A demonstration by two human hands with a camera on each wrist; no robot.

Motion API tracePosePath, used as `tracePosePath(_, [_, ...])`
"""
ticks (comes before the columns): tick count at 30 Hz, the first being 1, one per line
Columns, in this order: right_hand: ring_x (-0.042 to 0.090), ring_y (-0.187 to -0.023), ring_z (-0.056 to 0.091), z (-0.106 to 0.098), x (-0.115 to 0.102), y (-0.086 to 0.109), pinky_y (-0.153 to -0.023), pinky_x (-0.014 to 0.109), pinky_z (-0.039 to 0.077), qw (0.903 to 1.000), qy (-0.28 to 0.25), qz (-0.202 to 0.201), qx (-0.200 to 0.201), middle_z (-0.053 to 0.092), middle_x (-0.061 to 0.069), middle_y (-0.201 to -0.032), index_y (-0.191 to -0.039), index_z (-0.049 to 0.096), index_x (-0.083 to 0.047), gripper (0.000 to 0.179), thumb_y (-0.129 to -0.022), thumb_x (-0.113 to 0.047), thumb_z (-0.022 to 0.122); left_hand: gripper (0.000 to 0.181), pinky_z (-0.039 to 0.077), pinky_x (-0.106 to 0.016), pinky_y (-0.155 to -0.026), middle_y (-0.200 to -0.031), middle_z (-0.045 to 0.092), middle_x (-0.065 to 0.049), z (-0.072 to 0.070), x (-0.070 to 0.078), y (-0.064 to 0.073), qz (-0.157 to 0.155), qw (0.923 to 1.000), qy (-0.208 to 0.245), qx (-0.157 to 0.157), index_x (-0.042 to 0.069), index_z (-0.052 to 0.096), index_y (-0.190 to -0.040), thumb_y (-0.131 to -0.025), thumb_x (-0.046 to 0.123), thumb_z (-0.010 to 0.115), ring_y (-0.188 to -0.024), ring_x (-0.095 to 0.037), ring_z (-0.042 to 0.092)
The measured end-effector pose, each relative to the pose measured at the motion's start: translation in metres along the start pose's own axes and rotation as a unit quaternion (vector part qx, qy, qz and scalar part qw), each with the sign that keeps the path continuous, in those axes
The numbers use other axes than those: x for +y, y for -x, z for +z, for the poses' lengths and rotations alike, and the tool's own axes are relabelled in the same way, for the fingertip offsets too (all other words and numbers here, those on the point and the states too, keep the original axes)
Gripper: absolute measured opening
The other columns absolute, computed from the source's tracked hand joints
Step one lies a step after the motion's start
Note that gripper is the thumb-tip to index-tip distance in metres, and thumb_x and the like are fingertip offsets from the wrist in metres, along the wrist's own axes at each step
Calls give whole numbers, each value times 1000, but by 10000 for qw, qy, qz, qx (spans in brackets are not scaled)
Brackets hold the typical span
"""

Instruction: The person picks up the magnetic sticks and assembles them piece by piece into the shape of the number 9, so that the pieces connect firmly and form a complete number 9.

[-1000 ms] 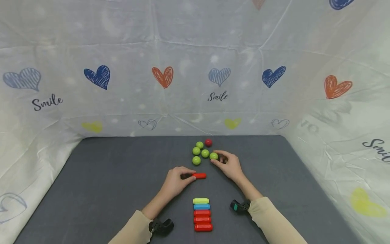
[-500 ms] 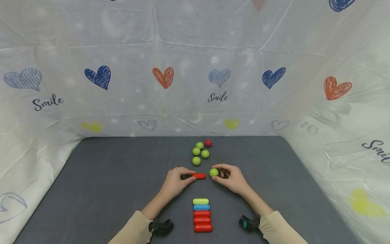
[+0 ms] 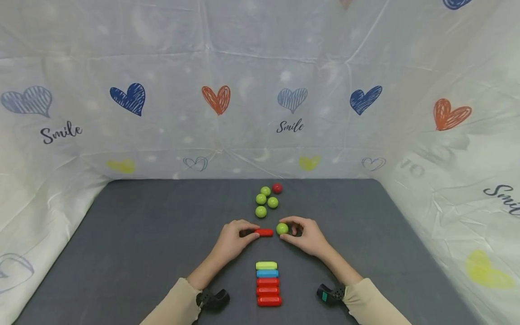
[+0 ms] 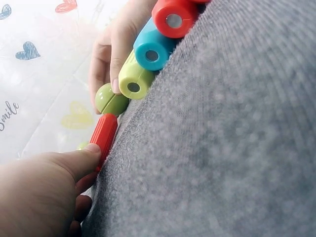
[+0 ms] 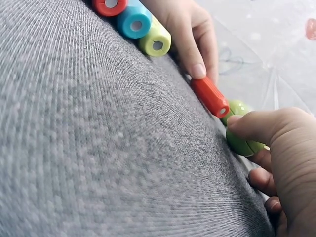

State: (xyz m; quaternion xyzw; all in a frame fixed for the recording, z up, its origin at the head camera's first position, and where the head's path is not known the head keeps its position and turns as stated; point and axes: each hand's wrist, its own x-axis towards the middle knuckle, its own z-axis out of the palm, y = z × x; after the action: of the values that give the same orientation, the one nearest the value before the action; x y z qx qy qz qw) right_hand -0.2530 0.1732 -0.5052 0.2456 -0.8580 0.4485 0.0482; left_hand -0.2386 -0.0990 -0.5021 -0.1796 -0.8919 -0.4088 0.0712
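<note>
My left hand (image 3: pixel 233 239) pinches one end of a short red magnetic rod (image 3: pixel 265 233) between thumb and fingers, low over the cloth. The rod's free end points right; a metal magnet dot (image 5: pixel 222 110) shows on it in the right wrist view. Facing that end, my right hand (image 3: pixel 307 235) grips a light-green ball (image 3: pixel 282 229) with thumb and fingertips. From the head view a narrow gap parts the rod from the ball. A seam runs round this ball in the left wrist view.
Beyond the hands lie several green balls (image 3: pixel 261 211) and one dark red ball (image 3: pixel 277 188). Nearer the body, between the forearms, a row of rods has a yellow-green rod (image 3: pixel 266 265), a blue rod (image 3: pixel 267 273) and red rods (image 3: pixel 268 301). Dark grey cloth (image 3: pixel 162 253) covers the table.
My right hand has drawn the green ball away from the group, toward the body, then slightly left to the red rod's free end. The left hand stays put with the rod.
</note>
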Motion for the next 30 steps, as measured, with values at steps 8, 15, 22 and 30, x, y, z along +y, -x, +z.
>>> tracePosePath(8, [6,-66,50,0,-2,0,-61,23,39,10000,7,-14,-18,57,-9,-75,-121,79,-14,35,-88,-18,89,20,47,-26,-69,-102,76,5,-1,1,1,13,10000,38,55,16,85,-113,-94,22,84,-78,-8,56])
tracePosePath(15, [5,-66,50,-1,-4,0,-60,23,39,10000,9,31,-37,58,-9,-74,-121,80,-15,36,-87,-20,91,20,46,-24,-65,-101,75,6,-1,3,0,73,9999,10,111,17,85,-113,-93,21,84,-75,-6,55])
tracePosePath(22, [5,-65,50,0,-4,2,-59,22,38,9999,77,41,-57,57,-10,-72,-121,80,-17,36,-87,-22,91,20,46,-23,-65,-100,75,6,0,2,1,86,9999,-15,76,16,85,-113,-93,21,84,-74,-5,54])
tracePosePath(30, [4,-65,51,1,-3,1,-61,23,41,9999,127,-111,-17,58,-12,-73,-121,80,-15,38,-86,-22,92,19,45,-24,-64,-99,75,6,1,1,0,42,9999,65,109,16,85,-112,-94,21,84,-72,-5,53])
